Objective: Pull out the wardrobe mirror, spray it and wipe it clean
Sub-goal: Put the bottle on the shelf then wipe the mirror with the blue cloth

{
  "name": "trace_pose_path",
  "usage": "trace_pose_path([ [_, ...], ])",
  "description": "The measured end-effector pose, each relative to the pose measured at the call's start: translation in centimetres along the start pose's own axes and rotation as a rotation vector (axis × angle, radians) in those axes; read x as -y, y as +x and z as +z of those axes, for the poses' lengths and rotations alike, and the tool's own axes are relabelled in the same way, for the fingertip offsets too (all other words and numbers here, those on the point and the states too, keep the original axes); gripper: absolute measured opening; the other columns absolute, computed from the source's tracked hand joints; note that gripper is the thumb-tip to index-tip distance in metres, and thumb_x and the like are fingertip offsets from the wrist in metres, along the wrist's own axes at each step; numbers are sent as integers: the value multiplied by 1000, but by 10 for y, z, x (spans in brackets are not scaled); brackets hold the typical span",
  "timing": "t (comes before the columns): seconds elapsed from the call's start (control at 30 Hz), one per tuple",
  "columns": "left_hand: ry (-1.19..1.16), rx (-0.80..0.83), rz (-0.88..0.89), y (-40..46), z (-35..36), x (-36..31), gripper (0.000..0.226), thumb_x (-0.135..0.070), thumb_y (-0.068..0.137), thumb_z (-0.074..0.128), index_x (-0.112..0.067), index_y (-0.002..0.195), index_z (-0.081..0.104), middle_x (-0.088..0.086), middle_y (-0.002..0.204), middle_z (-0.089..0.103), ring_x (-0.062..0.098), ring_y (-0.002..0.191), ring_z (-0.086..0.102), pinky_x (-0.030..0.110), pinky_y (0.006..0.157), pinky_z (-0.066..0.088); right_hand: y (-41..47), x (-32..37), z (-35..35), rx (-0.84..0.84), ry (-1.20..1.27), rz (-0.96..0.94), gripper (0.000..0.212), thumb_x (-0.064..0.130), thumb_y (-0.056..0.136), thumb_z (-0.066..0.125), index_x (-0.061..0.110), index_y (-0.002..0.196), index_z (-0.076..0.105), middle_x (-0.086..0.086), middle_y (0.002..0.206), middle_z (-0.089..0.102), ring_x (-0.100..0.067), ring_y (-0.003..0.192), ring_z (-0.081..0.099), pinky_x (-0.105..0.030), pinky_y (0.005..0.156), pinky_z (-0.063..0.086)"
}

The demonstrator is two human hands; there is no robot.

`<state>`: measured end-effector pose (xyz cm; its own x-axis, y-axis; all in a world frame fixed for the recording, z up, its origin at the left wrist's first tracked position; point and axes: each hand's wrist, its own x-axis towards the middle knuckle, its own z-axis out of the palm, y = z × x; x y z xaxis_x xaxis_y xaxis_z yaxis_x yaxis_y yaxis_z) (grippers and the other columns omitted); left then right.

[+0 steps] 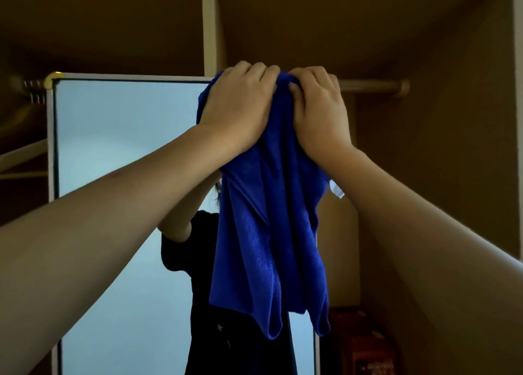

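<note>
Up high, just behind both hands: wardrobe mirror (119, 154), upright in a pale metal frame (50, 159), with a yellow corner cap (52, 79) at its top left. Top right corner hidden behind the blue microfibre cloth (268, 233). Bunched at the top, the cloth, and hanging down in loose folds below the hands, across the right part of the glass; small white label (336, 190) sticking out at its right edge, under the right wrist.

Left hand (237, 105): fingers curled over the top of the bunched cloth, gripping it, back of the hand toward the camera. Right hand (318, 108): touching the left one, fingers likewise curled into the cloth, thumb tucked into the folds. Both forearms raised and converging at the cloth.

In the glass, below the left hand: reflection of a person in dark clothing (212, 289), one arm lifted.

Right of the right hand: wooden hanging rail (373, 86) running to the wardrobe side wall (452, 176). Above the hands: pale upright divider (210, 26). Low down, right of the cloth's hem: reddish box (365, 343), print too dim to read.
</note>
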<state>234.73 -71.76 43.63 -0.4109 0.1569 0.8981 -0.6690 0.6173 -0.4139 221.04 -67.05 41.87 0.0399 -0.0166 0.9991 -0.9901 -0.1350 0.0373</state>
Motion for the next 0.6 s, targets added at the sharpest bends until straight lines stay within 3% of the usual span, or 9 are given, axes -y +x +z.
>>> trace_pose_path([
  [0.1,9,26,-27,6,0,-2,31,-15,104,32,-7,128,49,13,125,56,31,112,49,40,92,37,7,-2,-3,61,-3,37,32,21,104,36,10,127,56,-6,126,58,-19,117,48,-13,89,27],
  [0.23,-4,93,12,19,-1,-11,35,-14,103,34,-11,136,44,10,134,51,29,120,46,40,95,37,-7,0,0,-86,99,145,34,20,104,38,7,129,57,-6,123,64,-19,114,58,-26,96,44],
  [0.3,7,118,38,22,1,-17,39,-14,103,34,-13,141,39,9,140,48,29,124,43,41,98,36,-19,1,4,-148,130,208,34,21,104,38,6,126,58,-6,115,68,-19,104,63,-32,90,51],
  [0.43,52,134,73,17,9,-26,48,-15,102,36,-18,150,28,7,151,36,31,136,32,43,111,27,-41,5,5,-176,198,284,27,21,104,40,8,113,62,3,90,65,-6,71,58,-17,67,46],
  [0.6,32,126,169,5,13,-36,47,-10,101,37,-15,148,33,8,158,23,30,147,16,43,121,6,-64,10,6,-172,220,348,25,18,104,42,7,105,63,6,82,61,2,62,50,-8,61,38],
])
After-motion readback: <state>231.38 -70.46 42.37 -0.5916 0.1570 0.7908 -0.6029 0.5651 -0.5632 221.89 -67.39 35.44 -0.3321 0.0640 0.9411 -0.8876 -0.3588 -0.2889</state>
